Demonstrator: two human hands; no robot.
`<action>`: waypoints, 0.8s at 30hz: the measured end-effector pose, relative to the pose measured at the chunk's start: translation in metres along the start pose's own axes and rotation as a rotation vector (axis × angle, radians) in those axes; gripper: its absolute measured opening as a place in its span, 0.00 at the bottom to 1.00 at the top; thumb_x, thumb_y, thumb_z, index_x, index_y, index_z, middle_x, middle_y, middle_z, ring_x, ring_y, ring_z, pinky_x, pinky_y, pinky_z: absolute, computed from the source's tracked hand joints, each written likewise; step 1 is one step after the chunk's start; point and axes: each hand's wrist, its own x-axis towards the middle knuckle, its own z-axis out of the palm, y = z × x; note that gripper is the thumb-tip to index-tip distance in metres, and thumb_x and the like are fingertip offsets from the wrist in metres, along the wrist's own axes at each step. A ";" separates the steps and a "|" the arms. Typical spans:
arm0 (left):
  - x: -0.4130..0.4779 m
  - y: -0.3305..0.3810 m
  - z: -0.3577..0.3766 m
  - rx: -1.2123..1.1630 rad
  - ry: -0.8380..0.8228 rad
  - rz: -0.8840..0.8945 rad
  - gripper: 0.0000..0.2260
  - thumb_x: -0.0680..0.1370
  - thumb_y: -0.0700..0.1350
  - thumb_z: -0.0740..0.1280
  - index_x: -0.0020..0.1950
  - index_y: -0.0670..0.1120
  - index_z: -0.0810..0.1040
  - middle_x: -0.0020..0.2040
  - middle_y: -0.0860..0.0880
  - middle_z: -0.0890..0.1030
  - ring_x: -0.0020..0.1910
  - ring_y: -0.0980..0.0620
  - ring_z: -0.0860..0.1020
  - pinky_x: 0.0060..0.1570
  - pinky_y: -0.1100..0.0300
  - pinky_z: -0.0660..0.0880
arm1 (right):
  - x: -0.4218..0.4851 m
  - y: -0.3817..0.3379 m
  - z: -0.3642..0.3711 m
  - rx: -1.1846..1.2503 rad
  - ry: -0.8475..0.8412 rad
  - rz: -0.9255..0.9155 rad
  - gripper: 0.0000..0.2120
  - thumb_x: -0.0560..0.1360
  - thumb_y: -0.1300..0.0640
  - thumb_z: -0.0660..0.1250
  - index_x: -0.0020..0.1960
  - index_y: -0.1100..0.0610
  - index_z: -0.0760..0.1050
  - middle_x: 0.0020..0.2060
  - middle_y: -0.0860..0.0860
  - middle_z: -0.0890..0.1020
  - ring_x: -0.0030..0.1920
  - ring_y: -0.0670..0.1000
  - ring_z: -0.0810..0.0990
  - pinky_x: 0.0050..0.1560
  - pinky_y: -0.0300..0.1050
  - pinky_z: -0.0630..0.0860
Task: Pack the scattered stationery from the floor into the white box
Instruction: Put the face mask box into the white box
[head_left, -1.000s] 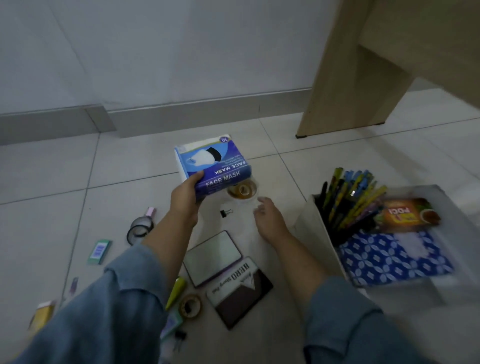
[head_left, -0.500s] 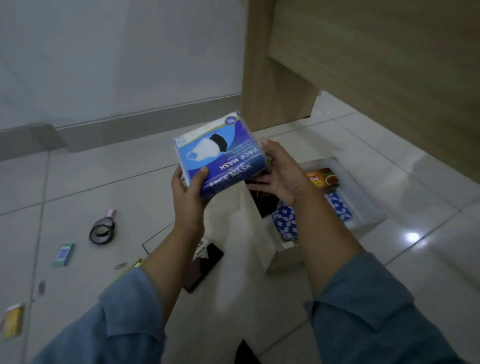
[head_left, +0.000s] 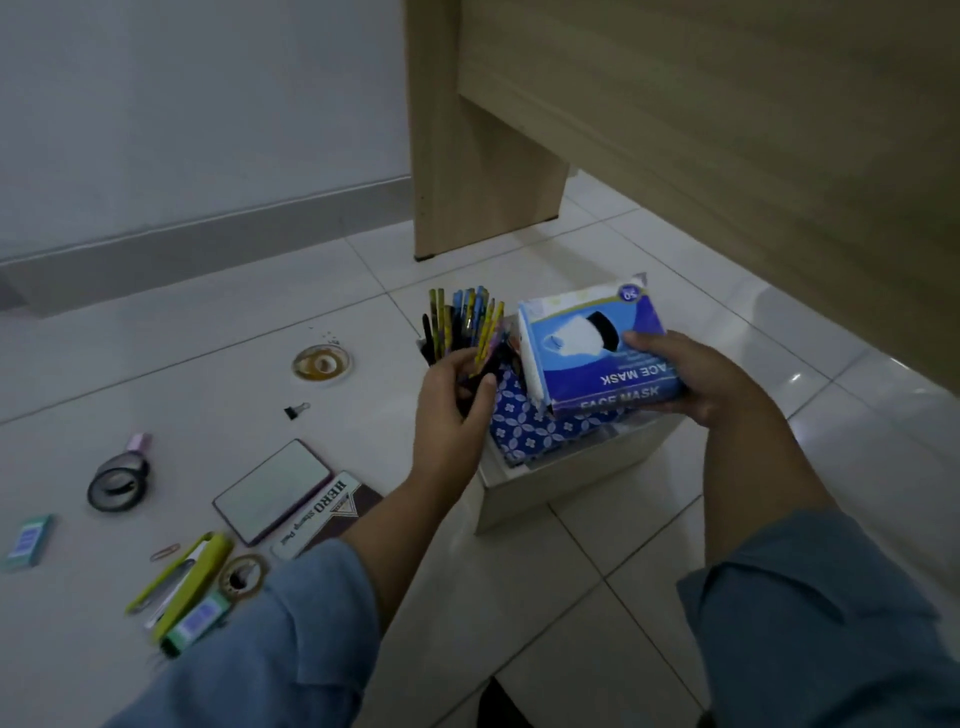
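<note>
Scattered stationery on the tiled floor (head_left: 156, 364), left to right: a small teal box (head_left: 28, 540), a black tape roll (head_left: 118, 480), a yellow-green stapler (head_left: 182, 582), an open stamp pad (head_left: 272, 491) touching its "HERO" lid (head_left: 322, 512), a black binder clip (head_left: 296, 411) and a clear tape roll (head_left: 321, 362).

The left grip (head_left: 452, 415) curls its fingers and thumb round the lower part of the pens (head_left: 467, 325), a yellow, blue and black bundle standing upright in the left end of the white box (head_left: 566, 478). The box, open-topped with plain white walls, stands on the floor near a wooden panel (head_left: 467, 130) and holds a blue packet with a white flower pattern (head_left: 530, 431).

The face mask box (head_left: 597, 353), blue and white with "FACE MASK" printed upside down, hangs tilted over the white box's right half. The right grip (head_left: 711, 384) clasps it, thumb on top, fingers beneath.

Half a second earlier both grips held the face mask box, to the left of the white box; the left has since released it and moved to the pens.
</note>
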 end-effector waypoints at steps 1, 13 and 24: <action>-0.001 -0.005 0.001 0.055 0.039 0.015 0.16 0.78 0.44 0.64 0.65 0.44 0.70 0.56 0.47 0.74 0.50 0.59 0.73 0.49 0.67 0.72 | 0.004 0.002 0.000 -0.039 0.020 -0.001 0.20 0.70 0.50 0.72 0.58 0.55 0.73 0.44 0.54 0.84 0.40 0.52 0.83 0.40 0.49 0.82; -0.005 -0.035 0.007 0.309 0.032 -0.150 0.22 0.76 0.43 0.65 0.69 0.43 0.65 0.71 0.42 0.63 0.71 0.45 0.61 0.66 0.60 0.57 | 0.044 0.013 0.008 -0.500 0.013 0.168 0.19 0.70 0.56 0.73 0.57 0.62 0.76 0.42 0.57 0.83 0.38 0.55 0.81 0.39 0.46 0.78; 0.009 -0.041 0.016 0.061 0.023 -0.165 0.21 0.79 0.34 0.55 0.71 0.44 0.64 0.67 0.46 0.73 0.64 0.51 0.71 0.58 0.72 0.66 | 0.031 0.046 0.101 -1.181 0.185 -0.046 0.39 0.71 0.40 0.67 0.74 0.50 0.53 0.74 0.58 0.55 0.73 0.64 0.54 0.68 0.66 0.59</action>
